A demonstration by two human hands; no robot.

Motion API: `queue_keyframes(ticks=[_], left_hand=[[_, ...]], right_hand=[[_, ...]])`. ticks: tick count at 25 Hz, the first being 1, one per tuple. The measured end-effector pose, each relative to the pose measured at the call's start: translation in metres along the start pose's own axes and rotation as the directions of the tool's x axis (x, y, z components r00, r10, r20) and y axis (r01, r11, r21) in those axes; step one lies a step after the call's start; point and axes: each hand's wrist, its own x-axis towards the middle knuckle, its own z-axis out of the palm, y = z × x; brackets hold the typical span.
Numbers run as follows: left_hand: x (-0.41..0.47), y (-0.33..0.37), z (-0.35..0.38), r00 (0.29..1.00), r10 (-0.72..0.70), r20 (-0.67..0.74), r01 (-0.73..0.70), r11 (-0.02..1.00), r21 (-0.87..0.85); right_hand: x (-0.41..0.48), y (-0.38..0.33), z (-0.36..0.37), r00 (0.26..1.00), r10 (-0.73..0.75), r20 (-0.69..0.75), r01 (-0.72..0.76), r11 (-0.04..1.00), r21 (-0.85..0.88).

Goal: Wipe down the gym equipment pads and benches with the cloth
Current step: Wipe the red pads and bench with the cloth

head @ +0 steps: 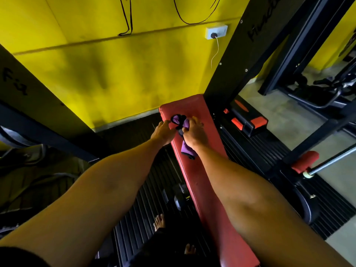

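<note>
The cloth (186, 123) is purple with a thin black edge. It is all bunched up, not flat. The top part is a crumpled ball, and a loose tail of it hangs down and lies on the bench (196, 182). The bench is long and red, with a soft, smooth top. The cloth sits near the far end of it, close to the yellow wall (115, 74).

Both arms reach straight out in front. The left hand (162, 132) is just off the left side of the bench. Its fingertips pinch the black edge of the bunched top. The right hand (194, 133) is over the bench, knuckles up. Its fingers curl tight round the middle of the cloth, and the loose tail pokes out under the wrist. The two hands are very close together, with only the cloth between them.

Under the bench is a black floor mat (134, 218) with lines on it. Two bare feet (159, 221) stand there, beside the bench.
</note>
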Motion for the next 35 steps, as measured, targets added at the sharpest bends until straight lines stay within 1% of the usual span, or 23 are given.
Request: queue_keyframes(ticks=[2, 6, 9, 10, 12, 14, 16, 17, 18, 20, 21, 23, 24, 25, 26, 28, 30, 31, 32, 33, 35], left_hand=[[0.025, -0.001, -0.009, 1.000, 0.016, -0.012, -0.016, 0.999, 0.035], [0.068, -0.003, -0.027, 0.985, 0.169, -0.046, -0.162, 0.979, 0.127], [0.102, -0.012, -0.030, 0.979, 0.204, -0.020, -0.199, 0.969, 0.145], [0.112, -0.015, -0.029, 0.981, 0.196, -0.015, -0.192, 0.972, 0.136], [0.126, -0.016, -0.027, 0.988, 0.148, -0.037, -0.147, 0.989, 0.023], [0.138, -0.015, -0.025, 0.988, 0.142, -0.061, -0.144, 0.990, -0.015], [0.150, -0.015, -0.020, 0.981, 0.175, -0.079, -0.175, 0.984, 0.019], [0.158, -0.016, -0.018, 0.981, 0.170, -0.091, -0.168, 0.985, 0.029], [0.164, -0.016, -0.015, 0.984, 0.135, -0.114, -0.135, 0.991, 0.008], [0.178, -0.015, -0.007, 0.986, 0.040, -0.161, -0.053, 0.996, -0.073], [0.180, -0.013, -0.001, 0.977, 0.013, -0.214, -0.032, 0.996, -0.087], [0.182, -0.009, 0.009, 0.934, -0.009, -0.358, -0.022, 0.996, -0.084], [0.184, -0.009, 0.012, 0.911, -0.019, -0.412, -0.017, 0.996, -0.083], [0.186, -0.012, 0.015, 0.893, -0.026, -0.449, -0.017, 0.996, -0.091], [0.187, -0.015, 0.017, 0.883, -0.028, -0.469, -0.024, 0.994, -0.105], [0.189, -0.019, 0.020, 0.870, -0.024, -0.493, -0.048, 0.990, -0.132], [0.190, -0.018, 0.021, 0.850, -0.013, -0.526, -0.065, 0.989, -0.130], [0.192, -0.018, 0.022, 0.844, -0.005, -0.536, -0.068, 0.991, -0.116], [0.193, -0.018, 0.023, 0.842, 0.004, -0.540, -0.074, 0.991, -0.107], [0.193, -0.017, 0.025, 0.840, 0.013, -0.542, -0.086, 0.990, -0.110], [0.194, -0.017, 0.025, 0.836, 0.017, -0.548, -0.091, 0.990, -0.108]], right_hand=[[0.027, -0.001, 0.010, 0.999, 0.012, -0.038, -0.010, 0.999, 0.031], [0.073, -0.010, 0.032, 0.995, -0.001, -0.095, 0.005, 0.999, 0.047], [0.098, -0.006, 0.056, 0.992, 0.019, -0.121, -0.018, 1.000, 0.008], [0.102, -0.003, 0.064, 0.990, 0.016, -0.137, -0.019, 1.000, -0.019], [0.105, -0.002, 0.077, 0.975, -0.018, -0.220, -0.004, 0.995, -0.099], [0.114, -0.005, 0.079, 0.956, -0.069, -0.284, 0.022, 0.986, -0.163], [0.132, -0.001, 0.074, 0.959, -0.127, -0.253, 0.061, 0.966, -0.252], [0.141, 0.005, 0.067, 0.959, -0.162, -0.234, 0.087, 0.950, -0.302], [0.152, 0.015, 0.059, 0.953, -0.188, -0.237, 0.103, 0.938, -0.330], [0.179, 0.041, 0.039, 0.946, -0.165, -0.278, 0.061, 0.935, -0.350], [0.188, 0.054, 0.028, 0.949, -0.129, -0.289, 0.025, 0.940, -0.339], [0.202, 0.062, 0.017, 0.955, -0.052, -0.292, -0.045, 0.948, -0.317], [0.204, 0.054, 0.020, 0.950, -0.054, -0.306, -0.053, 0.942, -0.331], [0.201, 0.039, 0.027, 0.945, -0.093, -0.313, -0.027, 0.933, -0.360], [0.196, 0.023, 0.039, 0.938, -0.167, -0.303, 0.036, 0.917, -0.396], [0.189, 0.000, 0.054, 0.911, -0.343, -0.231, 0.224, 0.879, -0.421], [0.197, 0.007, 0.046, 0.870, -0.464, -0.168, 0.364, 0.833, -0.417], [0.204, 0.021, 0.037, 0.849, -0.498, -0.175, 0.387, 0.813, -0.435], [0.212, 0.038, 0.027, 0.839, -0.507, -0.197, 0.379, 0.805, -0.457], [0.218, 0.052, 0.016, 0.844, -0.482, -0.237, 0.344, 0.824, -0.451], [0.223, 0.060, 0.010, 0.879, -0.369, -0.303, 0.225, 0.880, -0.418]])
